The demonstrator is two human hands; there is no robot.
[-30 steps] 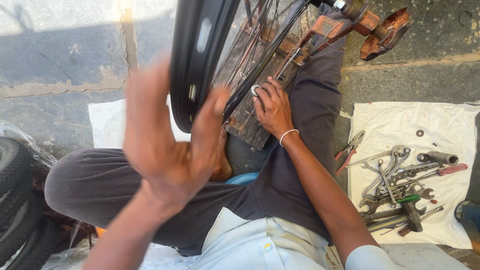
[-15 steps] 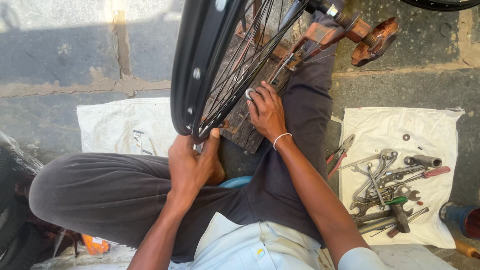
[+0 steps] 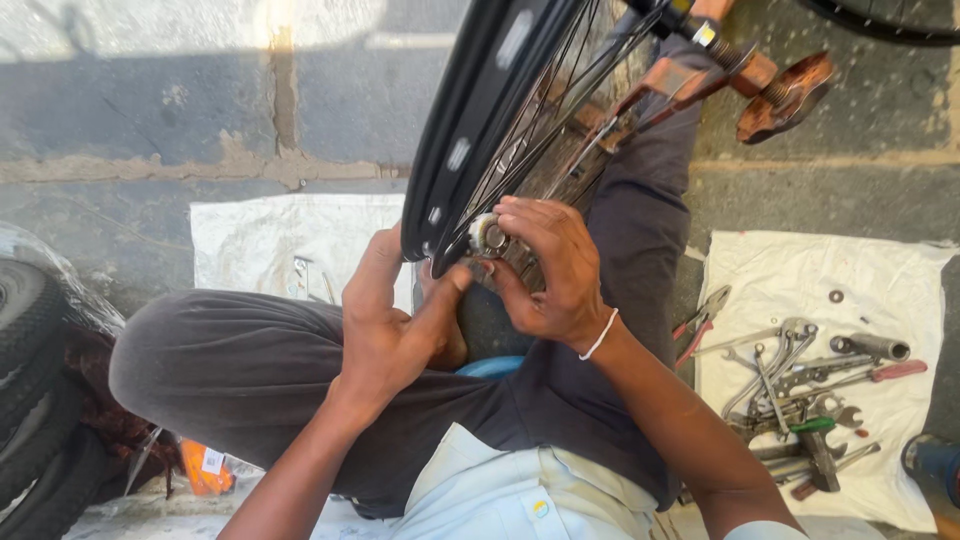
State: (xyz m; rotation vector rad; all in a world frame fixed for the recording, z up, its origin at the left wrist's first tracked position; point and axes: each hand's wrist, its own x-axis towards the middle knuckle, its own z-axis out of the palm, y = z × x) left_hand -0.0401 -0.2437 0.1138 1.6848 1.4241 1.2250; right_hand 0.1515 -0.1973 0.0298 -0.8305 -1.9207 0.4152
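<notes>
A black spoked bicycle wheel rim stands upright in a rusty truing stand in front of me. My left hand grips the rim's lower edge, thumb pressed against it. My right hand is closed around a small round metal spoke tool at the rim, among the spokes. A thin white band circles my right wrist. I sit cross-legged in dark trousers on the ground.
A white cloth at right carries several wrenches, pliers and a hammer. Another white sheet lies at left. Tyres sit at the far left, concrete paving behind. An orange item lies beside my knee.
My left hand dropped from raised in the air onto the rim's lower edge. My right hand shifted down along the spokes to the rim with the small tool.
</notes>
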